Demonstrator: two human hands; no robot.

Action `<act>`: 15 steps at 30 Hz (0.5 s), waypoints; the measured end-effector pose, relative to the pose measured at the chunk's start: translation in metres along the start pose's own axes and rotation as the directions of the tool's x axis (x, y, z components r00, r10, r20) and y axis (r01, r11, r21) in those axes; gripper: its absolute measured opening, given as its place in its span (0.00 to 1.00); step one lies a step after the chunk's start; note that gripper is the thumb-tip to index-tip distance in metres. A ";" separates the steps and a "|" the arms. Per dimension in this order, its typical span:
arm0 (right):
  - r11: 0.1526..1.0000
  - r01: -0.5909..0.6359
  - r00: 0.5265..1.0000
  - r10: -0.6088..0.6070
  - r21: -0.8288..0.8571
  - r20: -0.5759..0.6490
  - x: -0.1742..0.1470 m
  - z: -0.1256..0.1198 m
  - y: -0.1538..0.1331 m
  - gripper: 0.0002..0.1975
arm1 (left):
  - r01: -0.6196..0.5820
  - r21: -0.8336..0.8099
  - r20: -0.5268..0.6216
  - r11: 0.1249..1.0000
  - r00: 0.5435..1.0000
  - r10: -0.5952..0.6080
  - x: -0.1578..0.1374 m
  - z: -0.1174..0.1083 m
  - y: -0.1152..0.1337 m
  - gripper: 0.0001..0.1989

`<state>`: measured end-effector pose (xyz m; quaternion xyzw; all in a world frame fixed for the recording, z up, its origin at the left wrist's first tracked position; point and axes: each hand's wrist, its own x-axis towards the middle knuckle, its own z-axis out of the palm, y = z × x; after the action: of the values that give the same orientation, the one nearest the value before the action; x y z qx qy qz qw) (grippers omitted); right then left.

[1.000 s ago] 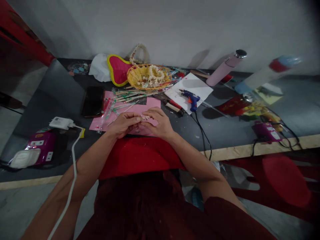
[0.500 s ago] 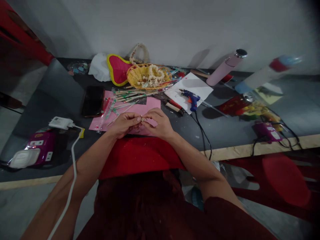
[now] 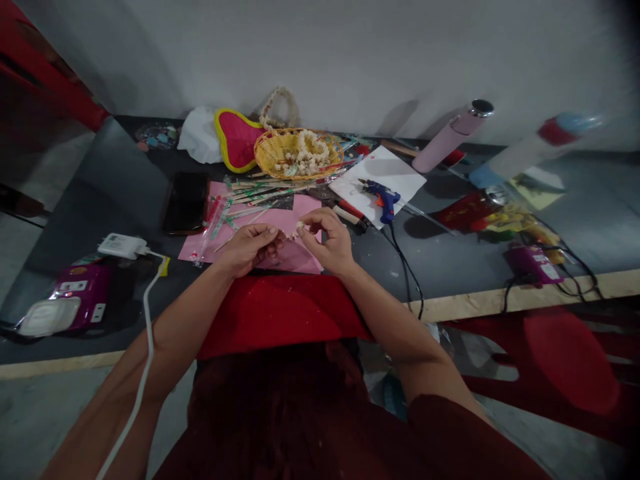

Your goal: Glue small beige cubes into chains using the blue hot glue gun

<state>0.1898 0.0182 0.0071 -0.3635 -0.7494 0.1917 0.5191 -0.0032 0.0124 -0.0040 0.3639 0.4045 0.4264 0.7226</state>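
Note:
Between my two hands stretches a short strand of small whitish beads, above a pink sheet. One end is pinched in my left hand, thumb against fingertips. My right hand grips the other end between thumb and index finger. Just behind my hands lie several thin sticks with green-marked wrappers. A yellow wicker basket holds more whitish bead strands. To the right, a blue glue gun rests on white paper.
A black phone and a white charger lie at left, beside a purple power strip. The charger's white cable crosses my left forearm. A pink flask, a clear bottle and a red can are at right.
My right hand has moved slightly right and away from my left hand. The bead strand now shows stretched between them, where before the fingertips nearly met over it.

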 end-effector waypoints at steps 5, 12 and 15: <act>0.996 -0.068 0.997 0.069 0.051 -0.020 -0.001 0.000 0.009 0.05 | 0.000 -0.015 -0.029 1.000 1.000 0.000 -0.002 0.000 0.003 0.18; 0.993 -0.102 0.995 0.103 0.054 -0.018 -0.002 0.001 0.015 0.05 | -0.066 -0.034 -0.001 0.997 0.998 0.066 -0.003 -0.001 0.005 0.15; 0.992 -0.112 0.994 0.113 0.057 -0.006 -0.003 0.001 0.017 0.05 | -0.052 -0.038 0.024 0.998 0.998 0.053 -0.003 -0.002 0.004 0.16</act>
<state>0.1951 0.0277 -0.0066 -0.3912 -0.7197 0.2402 0.5209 -0.0068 0.0114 -0.0003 0.3662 0.3778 0.4483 0.7226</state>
